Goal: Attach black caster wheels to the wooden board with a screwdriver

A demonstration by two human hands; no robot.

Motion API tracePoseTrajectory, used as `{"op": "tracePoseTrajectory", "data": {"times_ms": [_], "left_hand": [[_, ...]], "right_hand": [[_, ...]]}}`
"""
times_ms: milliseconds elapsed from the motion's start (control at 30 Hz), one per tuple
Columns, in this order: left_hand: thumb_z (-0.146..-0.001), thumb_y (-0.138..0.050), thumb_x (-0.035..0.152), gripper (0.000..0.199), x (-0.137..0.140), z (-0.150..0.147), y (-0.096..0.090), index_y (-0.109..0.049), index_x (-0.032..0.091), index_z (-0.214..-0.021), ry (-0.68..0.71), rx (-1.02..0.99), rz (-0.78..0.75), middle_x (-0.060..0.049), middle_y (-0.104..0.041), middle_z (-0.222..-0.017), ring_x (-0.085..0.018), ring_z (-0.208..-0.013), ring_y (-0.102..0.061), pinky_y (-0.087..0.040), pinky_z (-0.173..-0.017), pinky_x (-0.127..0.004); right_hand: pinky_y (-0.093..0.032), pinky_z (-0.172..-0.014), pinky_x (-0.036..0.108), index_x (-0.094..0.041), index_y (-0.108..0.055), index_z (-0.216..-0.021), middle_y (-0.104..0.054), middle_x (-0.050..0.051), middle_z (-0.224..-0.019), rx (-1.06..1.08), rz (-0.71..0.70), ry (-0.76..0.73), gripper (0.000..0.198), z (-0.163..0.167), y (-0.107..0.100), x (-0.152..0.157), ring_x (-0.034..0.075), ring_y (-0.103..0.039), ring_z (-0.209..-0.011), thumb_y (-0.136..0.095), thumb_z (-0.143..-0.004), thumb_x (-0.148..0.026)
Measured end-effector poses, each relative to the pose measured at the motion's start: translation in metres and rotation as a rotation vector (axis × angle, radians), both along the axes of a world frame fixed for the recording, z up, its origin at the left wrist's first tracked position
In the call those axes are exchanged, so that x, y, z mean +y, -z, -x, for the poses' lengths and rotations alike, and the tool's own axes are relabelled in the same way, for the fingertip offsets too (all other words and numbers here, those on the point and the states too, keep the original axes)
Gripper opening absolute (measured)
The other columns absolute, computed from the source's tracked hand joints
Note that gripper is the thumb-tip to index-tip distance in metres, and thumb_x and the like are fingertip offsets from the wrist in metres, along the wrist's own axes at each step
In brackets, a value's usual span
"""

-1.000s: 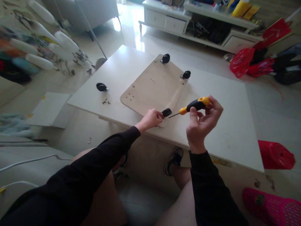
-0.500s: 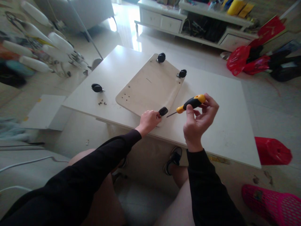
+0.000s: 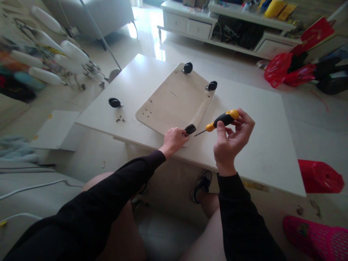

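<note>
My left hand is closed at the near right corner of a pale board, its fingers gripping a black caster wheel. My right hand holds a yellow and black screwdriver by its handle, over the table. The screwdriver's thin shaft slants down to the left, its tip just right of that caster. Two more casters stand at the board's far corners: one caster and another caster. Several small holes show at the board's left corner. How the near caster meets the board is hidden by my fingers.
The white table bears a loose caster and several small screws left of the board. A red bin and a pink mesh basket stand on the floor at right. A white cabinet lies beyond.
The whole view has shifted slightly, moving everything a little to the right in the picture. Both hands keep their holds on the caster and the screwdriver.
</note>
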State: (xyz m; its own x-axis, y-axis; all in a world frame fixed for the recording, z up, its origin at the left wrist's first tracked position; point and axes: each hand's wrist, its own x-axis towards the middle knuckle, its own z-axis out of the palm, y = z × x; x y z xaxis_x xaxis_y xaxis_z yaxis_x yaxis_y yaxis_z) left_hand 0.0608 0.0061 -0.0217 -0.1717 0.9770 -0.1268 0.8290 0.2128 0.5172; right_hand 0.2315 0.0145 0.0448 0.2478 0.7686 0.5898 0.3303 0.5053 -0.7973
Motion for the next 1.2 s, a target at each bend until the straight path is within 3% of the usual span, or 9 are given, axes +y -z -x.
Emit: {"op": "tracePoseTrajectory", "data": {"times_ms": [367,500,633,767,867,1033,1200], "left_hand": [[-0.081,-0.079,0.026,0.016,0.001,0.017,-0.018,-0.089,0.020,-0.093,0.005,-0.209,-0.066,-0.008,-0.080,-0.079,-0.019,-0.074,-0.071,-0.052,-0.070,-0.029],[-0.079,-0.077,0.026,0.019,0.014,0.063,-0.035,-0.087,0.014,-0.090,-0.139,-0.309,-0.191,-0.007,-0.076,-0.072,-0.015,-0.062,-0.066,-0.048,-0.059,-0.025],[-0.078,-0.075,0.031,0.030,0.021,0.143,-0.042,-0.084,0.008,-0.096,-0.460,-0.391,-0.315,-0.006,-0.072,-0.070,-0.011,-0.051,-0.056,-0.045,-0.048,-0.022],[-0.072,-0.075,0.026,0.027,0.012,0.214,-0.027,-0.078,0.007,-0.091,-0.778,-0.454,-0.309,-0.003,-0.066,-0.065,-0.008,-0.048,-0.050,-0.039,-0.045,-0.020],[-0.070,-0.073,0.022,0.019,0.002,0.243,-0.008,-0.074,0.009,-0.084,-0.907,-0.445,-0.241,0.000,-0.062,-0.061,-0.008,-0.047,-0.048,-0.034,-0.044,-0.020],[-0.068,-0.072,0.021,0.014,-0.003,0.254,0.012,-0.070,0.012,-0.078,-0.926,-0.441,-0.201,0.001,-0.060,-0.058,-0.009,-0.047,-0.049,-0.034,-0.045,-0.021],[-0.070,-0.069,0.023,0.013,0.004,0.254,0.012,-0.068,0.013,-0.080,-0.932,-0.452,-0.201,0.001,-0.061,-0.059,-0.010,-0.045,-0.049,-0.035,-0.045,-0.022]], "right_hand": [[-0.060,-0.072,0.031,-0.031,-0.056,-0.134,-0.063,0.006,-0.130,-0.015,0.059,0.046,0.053,-0.001,-0.003,0.002,0.020,-0.066,-0.107,-0.071,-0.083,-0.032],[-0.060,-0.071,0.030,-0.029,-0.058,-0.133,-0.064,0.006,-0.128,0.002,0.072,0.058,0.052,-0.003,-0.004,0.003,0.019,-0.066,-0.106,-0.072,-0.083,-0.032],[-0.059,-0.069,0.028,-0.028,-0.059,-0.132,-0.065,0.006,-0.125,0.039,0.086,0.053,0.053,-0.005,-0.004,0.005,0.019,-0.067,-0.107,-0.075,-0.082,-0.031],[-0.058,-0.067,0.028,-0.027,-0.061,-0.131,-0.066,0.007,-0.125,0.087,0.095,0.065,0.054,-0.006,-0.005,0.010,0.019,-0.067,-0.105,-0.076,-0.080,-0.030],[-0.057,-0.067,0.028,-0.027,-0.062,-0.130,-0.066,0.006,-0.123,0.123,0.102,0.071,0.055,-0.005,-0.005,0.014,0.020,-0.067,-0.106,-0.077,-0.077,-0.029],[-0.055,-0.065,0.027,-0.026,-0.061,-0.129,-0.066,0.006,-0.121,0.125,0.117,0.075,0.057,-0.001,-0.005,0.020,0.021,-0.067,-0.106,-0.078,-0.075,-0.029],[-0.055,-0.065,0.026,-0.026,-0.062,-0.128,-0.067,0.006,-0.122,0.117,0.132,0.070,0.056,0.002,-0.005,0.022,0.021,-0.067,-0.105,-0.078,-0.075,-0.029]]}}
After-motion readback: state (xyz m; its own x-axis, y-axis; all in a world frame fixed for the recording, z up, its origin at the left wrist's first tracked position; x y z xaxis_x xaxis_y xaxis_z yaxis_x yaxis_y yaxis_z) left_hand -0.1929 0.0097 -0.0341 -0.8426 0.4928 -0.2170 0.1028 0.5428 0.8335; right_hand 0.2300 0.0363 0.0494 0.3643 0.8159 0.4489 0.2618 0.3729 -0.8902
